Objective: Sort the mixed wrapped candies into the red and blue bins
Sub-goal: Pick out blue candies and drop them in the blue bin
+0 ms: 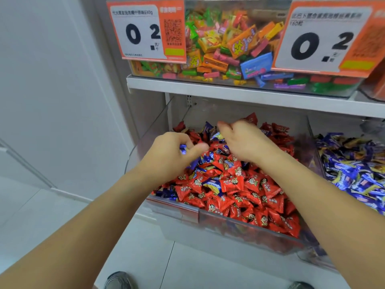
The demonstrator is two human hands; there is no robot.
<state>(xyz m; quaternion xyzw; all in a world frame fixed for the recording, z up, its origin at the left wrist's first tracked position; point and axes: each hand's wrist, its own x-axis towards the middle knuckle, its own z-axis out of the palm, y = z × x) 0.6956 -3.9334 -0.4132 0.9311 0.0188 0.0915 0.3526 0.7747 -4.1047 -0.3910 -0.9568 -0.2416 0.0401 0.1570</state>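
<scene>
Shop shelving holds clear bins: the red bin point(208, 213) carries red candies point(233, 182) mixed with blue ones point(210, 183). Left hand point(168, 155) pinches a blue candy point(183, 148); right hand point(243, 140) reaches in, its grip unclear. Blue bin point(318, 163) sits just right.

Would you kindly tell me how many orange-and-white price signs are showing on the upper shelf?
2: one orange-and-white price sign at the upper left of the clear bin of colourful boxed sweets, another orange-and-white price sign at the upper right, cropped. More may lie outside the frame.
</scene>
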